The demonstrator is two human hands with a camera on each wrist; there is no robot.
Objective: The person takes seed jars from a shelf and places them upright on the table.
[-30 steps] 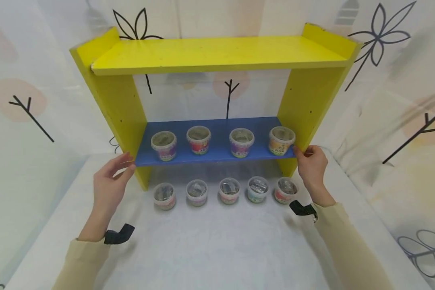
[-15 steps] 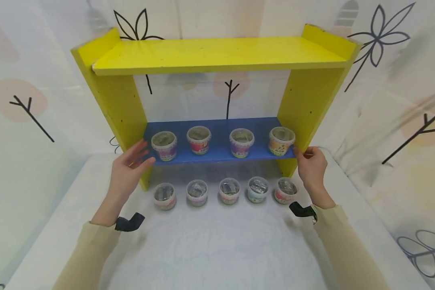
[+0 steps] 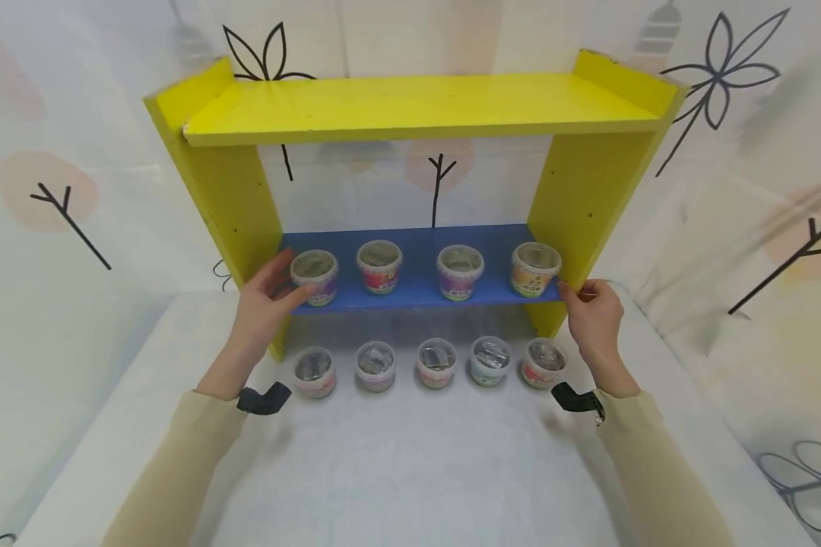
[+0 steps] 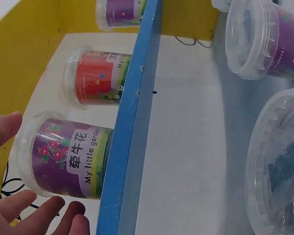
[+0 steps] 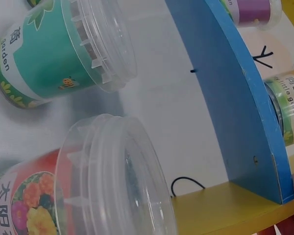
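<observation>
My left hand [image 3: 263,311] reaches round the left side of a purple-labelled plastic tub [image 3: 315,277] on the blue shelf board [image 3: 410,300]. Its thumb is at the front, the fingers at the side and behind. In the left wrist view, a small gap shows between the spread fingers [image 4: 34,215] and that tub [image 4: 68,156]. At the other end, my right hand [image 3: 594,311] pinches the front edge of the yellow shelf unit's side panel [image 3: 581,205], beside the blue board. The right wrist view shows only bits of its fingers at the lower right corner.
A red tub [image 3: 379,267], another purple tub [image 3: 460,272] and a yellow-orange tub [image 3: 535,270] share the blue board. Several tubs, such as a pink one [image 3: 436,363], stand in a row on the white table [image 3: 410,471]. The yellow top board [image 3: 410,106] spans above.
My left hand has moved right, from the shelf unit's left edge to around the leftmost tub. The right hand has kept its place on the side panel.
</observation>
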